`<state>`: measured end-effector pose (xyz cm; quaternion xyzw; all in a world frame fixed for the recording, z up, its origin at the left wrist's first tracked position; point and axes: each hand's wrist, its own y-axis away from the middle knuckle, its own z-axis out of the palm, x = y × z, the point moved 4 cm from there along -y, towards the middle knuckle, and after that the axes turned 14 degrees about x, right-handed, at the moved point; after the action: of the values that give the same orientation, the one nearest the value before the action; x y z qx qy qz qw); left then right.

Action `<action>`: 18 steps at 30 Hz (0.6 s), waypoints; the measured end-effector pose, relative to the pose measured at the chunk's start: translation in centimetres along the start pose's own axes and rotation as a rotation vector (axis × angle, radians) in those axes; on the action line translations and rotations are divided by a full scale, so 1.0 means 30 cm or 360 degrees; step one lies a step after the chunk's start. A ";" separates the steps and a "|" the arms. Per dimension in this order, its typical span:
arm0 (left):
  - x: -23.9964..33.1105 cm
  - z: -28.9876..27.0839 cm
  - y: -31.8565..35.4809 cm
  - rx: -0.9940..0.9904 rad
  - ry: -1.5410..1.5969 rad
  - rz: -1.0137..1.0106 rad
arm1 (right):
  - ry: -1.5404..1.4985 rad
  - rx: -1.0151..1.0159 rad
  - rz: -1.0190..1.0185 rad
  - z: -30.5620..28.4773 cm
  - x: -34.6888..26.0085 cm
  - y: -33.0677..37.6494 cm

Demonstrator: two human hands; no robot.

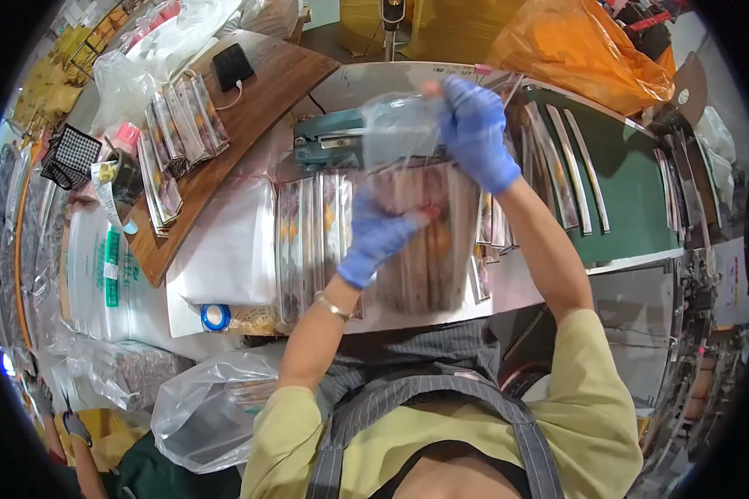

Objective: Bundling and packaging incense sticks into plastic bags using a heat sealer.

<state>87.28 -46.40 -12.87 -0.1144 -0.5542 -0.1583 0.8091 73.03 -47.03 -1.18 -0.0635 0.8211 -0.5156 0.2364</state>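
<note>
A clear plastic bag [404,125] with a blurred stack of flat printed packets [424,266] in its lower part is in front of me, over the table. My right hand [478,137], in a blue fingertip-less glove, is closed on the film at the bag's upper end. My left hand [379,237], gloved alike, grips the left side of the bagged stack, its thumb across the front. Motion smears both hands' fingertips. Left of the stack, a row of long packets [312,241] lies on the white table, next to my left wrist.
Behind the bag is a teal machine [329,137]. A wooden board [266,62] at left carries a phone [233,66] and packets. A green mat [624,183] with thin strips lies right. A tape roll [215,317] sits at the front edge. Another person's hand [76,428] shows lower left.
</note>
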 end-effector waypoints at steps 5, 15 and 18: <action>-0.273 0.011 -0.162 0.0069 -0.0167 -0.0335 | 0.0231 0.0242 0.0865 0.217 0.394 0.179; -0.235 -0.340 -0.331 0.0274 -0.0555 -0.0462 | -0.0679 0.0164 0.1452 0.264 0.471 0.310; -0.212 -0.362 -0.273 0.0119 -0.0694 -0.0390 | -0.0865 0.0357 0.1665 0.291 0.496 0.405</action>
<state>91.36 -57.05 -22.63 -0.0477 -0.7308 -0.2061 0.6490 65.58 -53.74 -19.74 0.2448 0.5943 -0.3796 0.6655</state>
